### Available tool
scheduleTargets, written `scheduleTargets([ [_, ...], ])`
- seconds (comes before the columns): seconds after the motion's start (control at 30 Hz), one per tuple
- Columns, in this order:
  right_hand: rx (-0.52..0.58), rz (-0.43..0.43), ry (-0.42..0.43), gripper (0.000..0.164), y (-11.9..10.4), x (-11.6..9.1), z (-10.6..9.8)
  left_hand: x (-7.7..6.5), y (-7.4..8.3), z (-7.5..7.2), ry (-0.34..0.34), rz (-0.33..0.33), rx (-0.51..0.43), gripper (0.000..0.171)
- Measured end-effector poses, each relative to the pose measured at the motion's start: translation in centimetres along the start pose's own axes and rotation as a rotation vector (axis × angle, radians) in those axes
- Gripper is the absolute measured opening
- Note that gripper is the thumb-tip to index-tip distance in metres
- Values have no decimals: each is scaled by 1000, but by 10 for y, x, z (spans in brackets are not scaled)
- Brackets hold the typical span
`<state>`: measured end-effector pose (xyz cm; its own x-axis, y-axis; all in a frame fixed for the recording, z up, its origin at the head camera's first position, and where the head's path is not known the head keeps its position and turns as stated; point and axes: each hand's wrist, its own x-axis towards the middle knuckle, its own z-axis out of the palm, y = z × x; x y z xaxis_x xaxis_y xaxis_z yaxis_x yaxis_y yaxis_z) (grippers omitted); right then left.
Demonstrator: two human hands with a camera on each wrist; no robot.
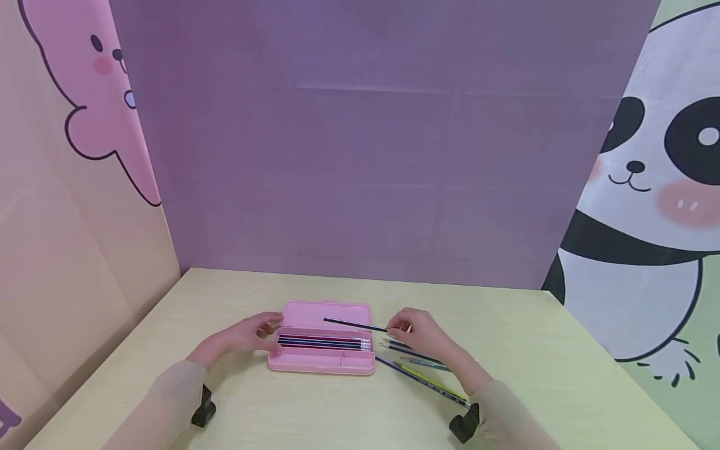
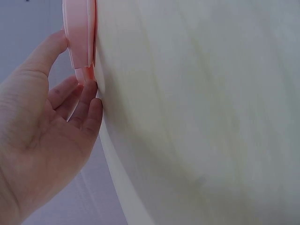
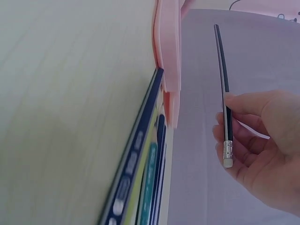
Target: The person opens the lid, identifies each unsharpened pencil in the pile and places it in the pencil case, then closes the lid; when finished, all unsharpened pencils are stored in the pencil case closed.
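A pink pencil case (image 1: pixel 320 360) lies unfolded on the table, its lid (image 1: pixel 304 314) tipped to the back. Several dark and red striped pencils (image 1: pixel 320 342) lie side by side in its rear compartment. My left hand (image 1: pixel 251 333) holds the case's left end, thumb at the front and curled fingers by the lid. Above the right part of the case, a dark striped pencil (image 3: pixel 224 75) with a silver ferrule and white eraser is pinched near the eraser end by my right hand (image 3: pixel 262 140). That pencil points left, over the lid.
Right of the case lie several loose pencils, among them a yellow-green one (image 1: pixel 435 379), a teal one (image 3: pixel 149 173) and a dark lettered one (image 1: pixel 419 377). The wooden table (image 1: pixel 337 412) meets a purple backdrop (image 1: pixel 360 156) behind.
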<state>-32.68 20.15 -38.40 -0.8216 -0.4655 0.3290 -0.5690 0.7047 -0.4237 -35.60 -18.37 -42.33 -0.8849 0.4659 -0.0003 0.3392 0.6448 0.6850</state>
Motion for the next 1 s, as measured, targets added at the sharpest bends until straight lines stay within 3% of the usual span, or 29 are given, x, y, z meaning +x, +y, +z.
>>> scheduleTargets([
  [0.47, 23, -64, -51, 5, -18, 24, 23, 2, -4, 1, 7, -26, -13, 78],
  [1.0, 33, 37, -125, 5, -27, 46, 51, 2, -4, 0, 8, -41, -4, 78],
])
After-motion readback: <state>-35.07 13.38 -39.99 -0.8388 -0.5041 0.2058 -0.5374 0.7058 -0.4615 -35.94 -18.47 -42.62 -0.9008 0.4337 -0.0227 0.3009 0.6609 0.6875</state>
